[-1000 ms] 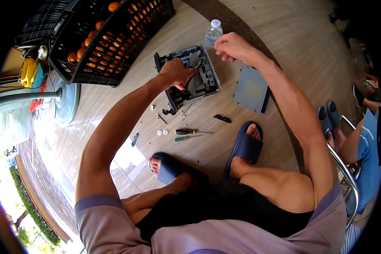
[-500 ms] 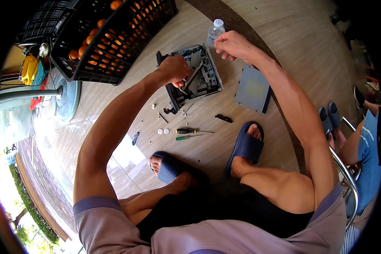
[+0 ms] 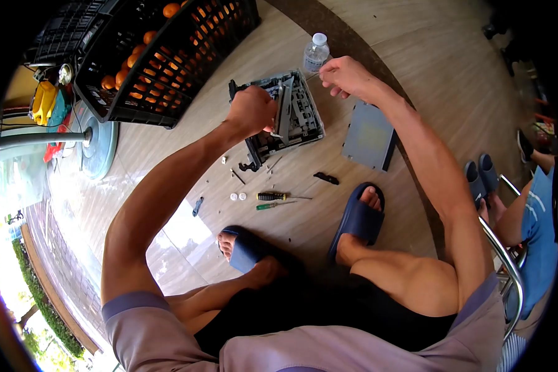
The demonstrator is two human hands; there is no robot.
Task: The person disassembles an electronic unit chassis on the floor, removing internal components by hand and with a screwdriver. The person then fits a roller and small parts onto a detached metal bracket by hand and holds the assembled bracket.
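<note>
My left hand [image 3: 252, 110] is closed over the left side of a partly dismantled electronic unit [image 3: 305, 102], its metal frame and inner mechanism exposed. Its fingers appear to grip a long silvery metal strip [image 3: 284, 108] standing tilted in the unit; the fingertips are partly hidden. Off to the right, my right hand [image 3: 347, 77] hangs in the air with fingers loosely bent and apart, nothing visible in it. It is close to a clear water bottle [image 3: 315, 57] with a white cap. Below that hand lies a flat grey metal cover [image 3: 369, 136].
Nearer my feet lie a black-and-yellow screwdriver [image 3: 271, 196], a green screwdriver [image 3: 270, 206], white round pieces [image 3: 238, 196], small screws and a black plastic part [image 3: 326, 178]. A black crate [image 3: 167, 68] of orange fruit stands left. Another person's legs [image 3: 508, 217] are at right.
The metal strip has tipped more upright beside my left hand, which has shifted slightly. My right hand has moved a little down and to the right.
</note>
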